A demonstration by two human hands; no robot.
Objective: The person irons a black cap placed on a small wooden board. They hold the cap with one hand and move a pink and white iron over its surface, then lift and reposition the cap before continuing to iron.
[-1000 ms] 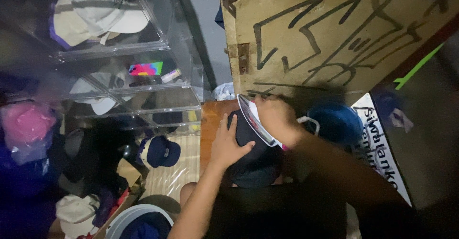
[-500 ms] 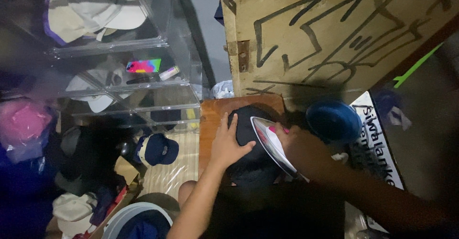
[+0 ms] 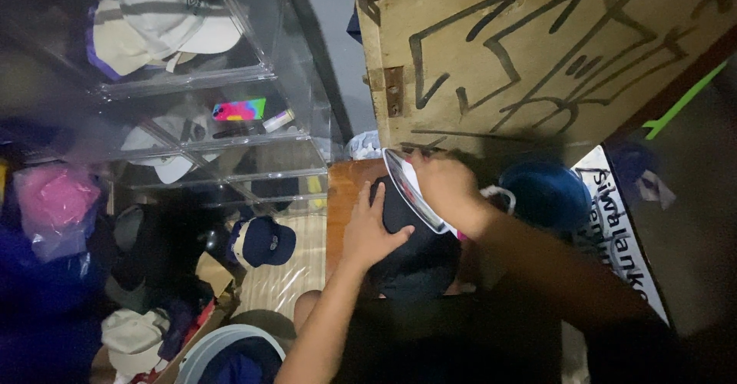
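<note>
A dark cap (image 3: 414, 257) lies on a small wooden surface (image 3: 343, 192). My left hand (image 3: 370, 230) presses flat on the cap's left side, fingers spread. My right hand (image 3: 444, 186) grips a clothes iron (image 3: 411, 192), tilted on edge with its shiny soleplate facing left, over the cap's upper part. A white cord loop (image 3: 499, 193) shows beside my right wrist.
A big wooden board with black painted strokes (image 3: 537, 54) stands behind. Clear shelves (image 3: 192, 84) at left hold pale caps and a colourful phone (image 3: 238, 110). A navy cap (image 3: 265, 242), pink bag (image 3: 54, 203), blue bucket (image 3: 546, 196) and white sign (image 3: 618, 234) lie around.
My right hand slid the iron down and right over the cap, then brought it back up toward the board. My left hand stayed pressed on the cap.
</note>
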